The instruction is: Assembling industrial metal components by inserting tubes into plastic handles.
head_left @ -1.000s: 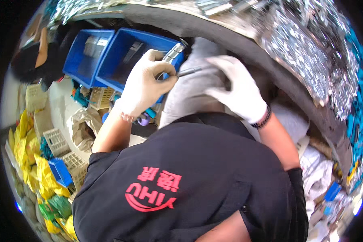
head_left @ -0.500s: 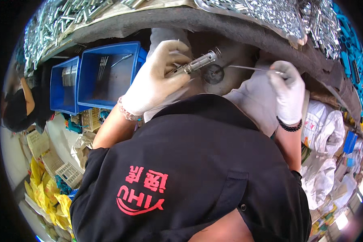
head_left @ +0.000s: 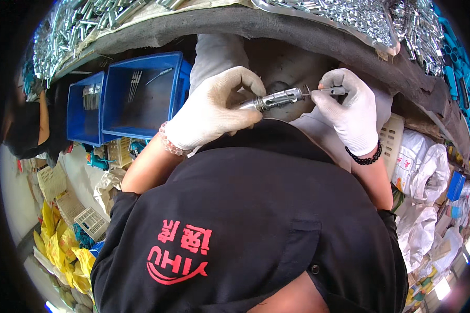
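Note:
My left hand (head_left: pixel 219 107), in a white glove, is closed around a shiny metal tube (head_left: pixel 279 99) with slots in its side. The tube lies nearly level and points right, its free end toward my other hand. A thin wire loop (head_left: pixel 306 90) sticks out at that end. My right hand (head_left: pixel 348 104), gloved too, pinches a small silver metal piece (head_left: pixel 333 91) between thumb and fingers. This piece is close to the wire loop; whether they touch I cannot tell. The palm hides the left end of the tube.
Left of my hands stand a large blue bin (head_left: pixel 141 125) and a smaller blue bin (head_left: pixel 86 133), each with thin rods inside. Across the front runs a bench edge covered in grey cloth (head_left: pixel 297 26), with heaped metal parts (head_left: pixel 344 18) and teal parts (head_left: pixel 462 78). A person (head_left: pixel 28 128) sits far left.
My right hand has moved left to the tube's free end; the long thin rod shape seen at it before no longer shows. My left hand has shifted slightly right and down with the tube.

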The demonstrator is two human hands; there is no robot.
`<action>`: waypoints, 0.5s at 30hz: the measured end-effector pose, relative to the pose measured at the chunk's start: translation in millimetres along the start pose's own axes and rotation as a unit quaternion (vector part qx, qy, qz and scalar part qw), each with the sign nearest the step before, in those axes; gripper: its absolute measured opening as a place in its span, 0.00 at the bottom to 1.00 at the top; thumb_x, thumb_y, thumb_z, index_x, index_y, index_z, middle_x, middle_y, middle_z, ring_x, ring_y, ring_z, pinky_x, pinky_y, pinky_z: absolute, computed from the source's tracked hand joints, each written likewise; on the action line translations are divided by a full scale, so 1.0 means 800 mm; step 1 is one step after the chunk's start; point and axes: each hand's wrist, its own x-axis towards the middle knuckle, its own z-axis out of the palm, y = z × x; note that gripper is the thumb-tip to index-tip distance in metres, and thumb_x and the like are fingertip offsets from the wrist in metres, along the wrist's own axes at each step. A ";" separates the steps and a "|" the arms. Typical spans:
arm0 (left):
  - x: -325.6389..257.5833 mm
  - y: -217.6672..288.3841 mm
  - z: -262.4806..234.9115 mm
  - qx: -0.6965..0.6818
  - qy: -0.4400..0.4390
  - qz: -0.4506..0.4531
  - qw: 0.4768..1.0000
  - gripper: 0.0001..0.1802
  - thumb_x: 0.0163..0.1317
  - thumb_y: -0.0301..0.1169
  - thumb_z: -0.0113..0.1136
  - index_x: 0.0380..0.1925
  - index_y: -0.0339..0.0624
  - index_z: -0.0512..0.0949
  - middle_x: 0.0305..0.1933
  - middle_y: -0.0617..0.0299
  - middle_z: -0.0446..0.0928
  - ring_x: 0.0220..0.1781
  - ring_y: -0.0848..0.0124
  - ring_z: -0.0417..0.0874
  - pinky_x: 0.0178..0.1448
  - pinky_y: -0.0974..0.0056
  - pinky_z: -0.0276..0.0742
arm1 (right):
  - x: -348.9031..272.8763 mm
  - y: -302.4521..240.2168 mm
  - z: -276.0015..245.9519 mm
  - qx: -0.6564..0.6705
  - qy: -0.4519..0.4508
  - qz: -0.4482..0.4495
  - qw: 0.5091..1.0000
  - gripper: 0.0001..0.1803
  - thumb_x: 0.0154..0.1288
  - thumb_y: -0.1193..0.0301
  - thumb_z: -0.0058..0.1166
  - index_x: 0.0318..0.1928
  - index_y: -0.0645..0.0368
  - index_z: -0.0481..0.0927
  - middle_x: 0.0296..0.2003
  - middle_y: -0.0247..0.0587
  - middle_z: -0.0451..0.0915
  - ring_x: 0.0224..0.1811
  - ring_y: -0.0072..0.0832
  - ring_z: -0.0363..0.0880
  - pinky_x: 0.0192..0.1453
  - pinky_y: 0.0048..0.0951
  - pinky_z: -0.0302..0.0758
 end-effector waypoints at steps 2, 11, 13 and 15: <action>0.006 -0.020 -0.004 0.047 0.018 0.078 0.996 0.15 0.56 0.21 0.64 0.44 0.38 0.75 0.41 0.62 0.77 0.40 0.77 0.78 0.44 0.71 0.74 | 0.003 -0.003 -0.002 0.009 -0.017 -0.008 1.000 0.11 0.56 0.69 0.67 0.35 0.62 0.81 0.29 0.36 0.82 0.31 0.21 0.80 0.39 0.26 0.76; 0.014 -0.018 -0.001 0.091 0.031 0.154 0.983 0.13 0.54 0.23 0.64 0.39 0.37 0.74 0.38 0.63 0.77 0.38 0.77 0.78 0.45 0.70 0.75 | 0.001 0.007 0.012 0.209 -0.096 0.067 0.971 0.08 0.68 0.71 0.53 0.37 0.64 0.79 0.31 0.38 0.78 0.35 0.22 0.75 0.43 0.26 0.72; 0.016 -0.016 -0.003 0.110 0.023 0.156 0.981 0.13 0.53 0.22 0.64 0.39 0.37 0.74 0.39 0.62 0.77 0.39 0.76 0.79 0.46 0.70 0.75 | 0.000 0.006 0.017 0.218 -0.081 0.037 0.972 0.08 0.71 0.74 0.47 0.38 0.64 0.78 0.32 0.38 0.76 0.34 0.24 0.72 0.42 0.27 0.71; 0.017 -0.015 -0.004 0.089 -0.014 0.141 0.986 0.15 0.54 0.18 0.63 0.40 0.38 0.72 0.46 0.59 0.74 0.49 0.74 0.76 0.57 0.67 0.73 | -0.002 0.011 0.022 0.218 -0.083 0.030 0.972 0.07 0.72 0.74 0.45 0.40 0.64 0.75 0.32 0.39 0.73 0.34 0.26 0.71 0.42 0.29 0.70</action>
